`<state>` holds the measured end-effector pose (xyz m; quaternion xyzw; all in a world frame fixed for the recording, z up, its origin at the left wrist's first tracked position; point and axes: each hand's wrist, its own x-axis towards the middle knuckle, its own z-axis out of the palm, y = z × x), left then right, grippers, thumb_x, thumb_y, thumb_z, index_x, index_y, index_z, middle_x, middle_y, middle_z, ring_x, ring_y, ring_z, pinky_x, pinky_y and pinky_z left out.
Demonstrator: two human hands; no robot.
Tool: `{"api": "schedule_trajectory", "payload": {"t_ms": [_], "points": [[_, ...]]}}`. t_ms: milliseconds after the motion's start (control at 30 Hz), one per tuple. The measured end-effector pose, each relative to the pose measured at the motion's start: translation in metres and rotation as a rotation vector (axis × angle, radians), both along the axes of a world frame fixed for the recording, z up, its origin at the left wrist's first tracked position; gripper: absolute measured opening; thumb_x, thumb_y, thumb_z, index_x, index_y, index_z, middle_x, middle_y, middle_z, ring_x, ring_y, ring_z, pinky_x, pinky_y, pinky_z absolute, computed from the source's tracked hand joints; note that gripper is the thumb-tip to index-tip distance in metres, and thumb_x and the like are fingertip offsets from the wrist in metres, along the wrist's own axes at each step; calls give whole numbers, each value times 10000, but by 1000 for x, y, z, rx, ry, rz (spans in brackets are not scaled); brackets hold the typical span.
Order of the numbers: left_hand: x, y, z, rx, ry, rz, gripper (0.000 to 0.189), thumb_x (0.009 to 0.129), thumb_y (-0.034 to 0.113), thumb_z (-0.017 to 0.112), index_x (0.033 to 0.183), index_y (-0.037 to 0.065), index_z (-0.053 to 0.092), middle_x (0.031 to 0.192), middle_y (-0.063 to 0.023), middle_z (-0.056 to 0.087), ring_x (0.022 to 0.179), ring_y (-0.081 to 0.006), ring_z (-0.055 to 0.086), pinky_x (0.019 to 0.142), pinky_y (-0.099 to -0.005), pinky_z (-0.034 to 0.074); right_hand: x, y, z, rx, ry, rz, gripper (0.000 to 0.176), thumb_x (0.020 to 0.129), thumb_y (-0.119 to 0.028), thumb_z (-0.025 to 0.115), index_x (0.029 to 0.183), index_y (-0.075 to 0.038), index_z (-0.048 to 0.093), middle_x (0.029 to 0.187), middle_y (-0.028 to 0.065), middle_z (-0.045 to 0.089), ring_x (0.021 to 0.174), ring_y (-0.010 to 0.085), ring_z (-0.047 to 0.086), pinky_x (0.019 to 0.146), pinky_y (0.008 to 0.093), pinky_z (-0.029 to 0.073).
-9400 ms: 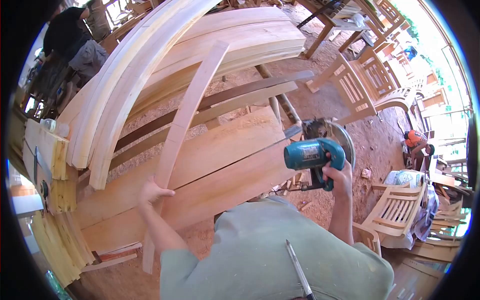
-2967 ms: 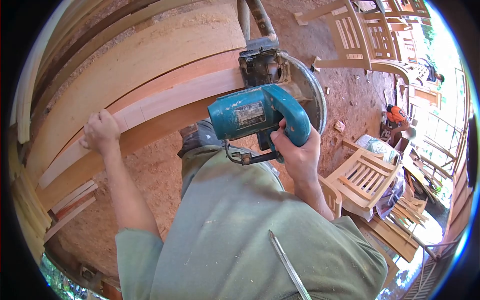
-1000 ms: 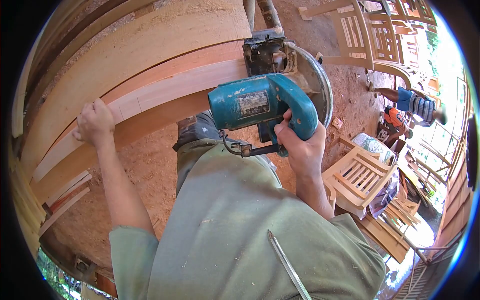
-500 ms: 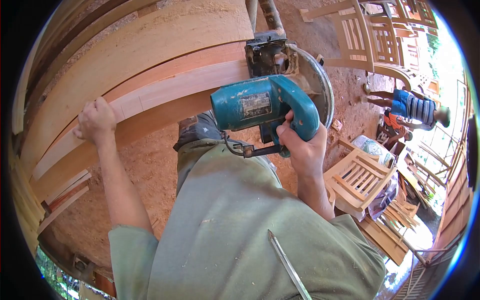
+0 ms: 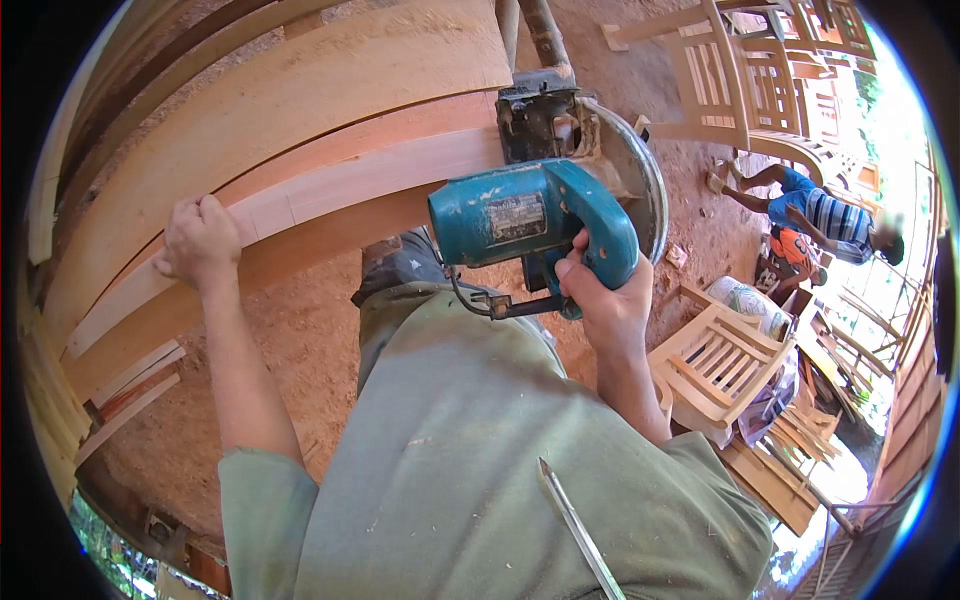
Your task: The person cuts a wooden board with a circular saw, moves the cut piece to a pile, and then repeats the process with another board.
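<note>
My right hand (image 5: 612,300) is wrapped round the rear handle of a teal circular saw (image 5: 500,215). The saw's blade guard (image 5: 640,175) and dark base sit at the right end of a pale wooden board (image 5: 350,190). My left hand (image 5: 203,243) is closed over that board toward its left end, with the fingers curled and partly hidden. Thin pencil-like lines cross the board just right of my left hand. A wider plank (image 5: 270,105) lies alongside, beyond the pale board. The saw's cord leaves below its handle.
Wooden chairs (image 5: 715,85) stand at the upper right, and a slatted chair (image 5: 720,360) lies nearer. Two people (image 5: 825,215) are beyond them on the dirt floor. Scrap wood (image 5: 775,480) is piled at the lower right. A pen (image 5: 580,530) shows against my shirt.
The saw and my left hand appear shifted very slightly in view, with both grips unchanged. A person in the background has changed leg and arm position.
</note>
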<state>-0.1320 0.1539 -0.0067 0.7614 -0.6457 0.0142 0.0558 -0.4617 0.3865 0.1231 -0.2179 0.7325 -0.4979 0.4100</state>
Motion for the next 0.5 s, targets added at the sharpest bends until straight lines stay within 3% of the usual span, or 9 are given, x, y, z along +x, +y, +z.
{"api": "schedule_trajectory", "payload": {"t_ms": [100,233,300,500], "points": [[9,-1,-12,-65,-10,-53,409,907,372,406,1042,162,731,1162,-14,698,1112,-249,614,1033,-550,236,0,-1,3,4,-13,0,197,793,25,697,962,-10,602,760,-18,577,675,40,531,602,203,424],[7,0,-10,-104,-22,-62,409,905,366,404,1028,156,733,1141,2,702,1096,-256,617,1010,-541,257,-4,-4,3,-3,-8,15,200,791,36,693,964,-8,601,761,-18,576,675,39,527,600,207,426],[4,1,-3,46,-33,-32,378,893,317,424,883,103,735,1073,-11,707,1035,-242,621,1011,-546,255,-3,-5,2,-10,-10,15,202,791,41,690,967,-7,601,760,-18,576,675,40,527,601,208,429],[5,2,-3,55,-56,-16,378,894,321,416,827,94,711,966,-96,708,1011,-285,617,1009,-543,266,-1,-10,5,-10,-17,6,202,790,47,686,968,-4,603,762,-18,577,683,43,528,612,211,437]]}}
